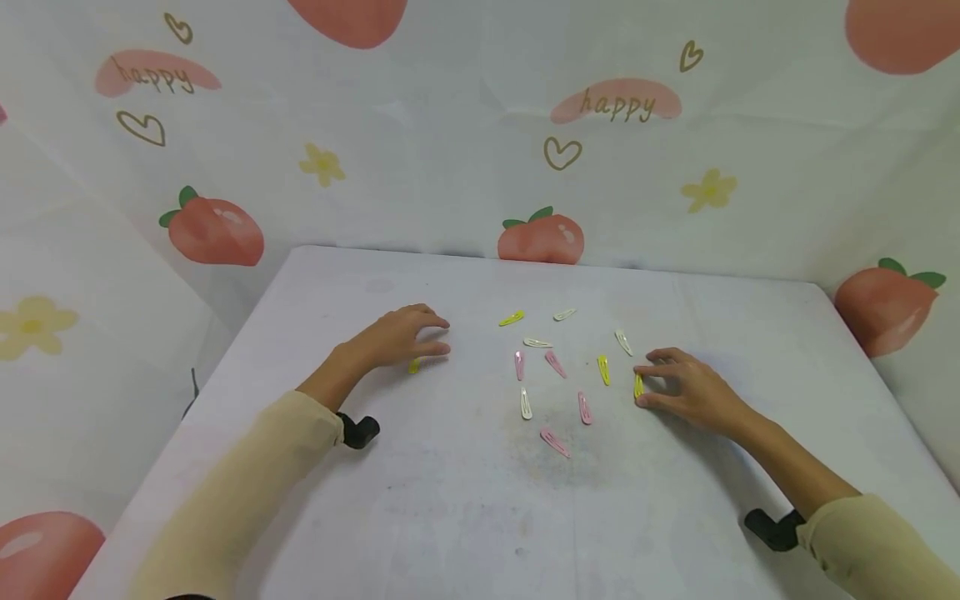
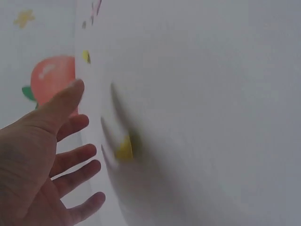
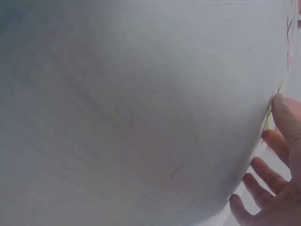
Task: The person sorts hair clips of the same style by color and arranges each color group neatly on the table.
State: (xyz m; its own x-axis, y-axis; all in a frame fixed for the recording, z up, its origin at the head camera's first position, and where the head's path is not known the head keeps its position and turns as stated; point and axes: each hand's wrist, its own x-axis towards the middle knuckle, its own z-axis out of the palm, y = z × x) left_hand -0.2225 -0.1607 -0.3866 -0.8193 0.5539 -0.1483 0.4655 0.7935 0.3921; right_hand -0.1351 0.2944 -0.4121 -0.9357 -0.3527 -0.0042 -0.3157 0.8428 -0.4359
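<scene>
My right hand (image 1: pixel 693 390) is low over the table at the right, its thumb and index finger pinching a yellow hair clip (image 1: pixel 638 386) by its two ends. In the right wrist view that clip (image 3: pixel 268 120) appears edge-on between thumb and fingertip. Over the left part of the table hovers my left hand (image 1: pixel 397 337), fingers spread and holding nothing. Beneath it lies another yellow hair clip (image 1: pixel 414 367), partly hidden by the hand in the head view. The left wrist view has this yellow clip (image 2: pixel 124 149) on the table in the fingers' shadow.
Between the hands lie several loose clips: yellow ones (image 1: pixel 603 369), pink ones (image 1: pixel 555 442) and white ones (image 1: pixel 526 404). A yellow clip (image 1: pixel 512 318) and a white clip (image 1: pixel 564 314) are farthest back. Behind the white table (image 1: pixel 450 517) hangs a peach-print cloth (image 1: pixel 450 150).
</scene>
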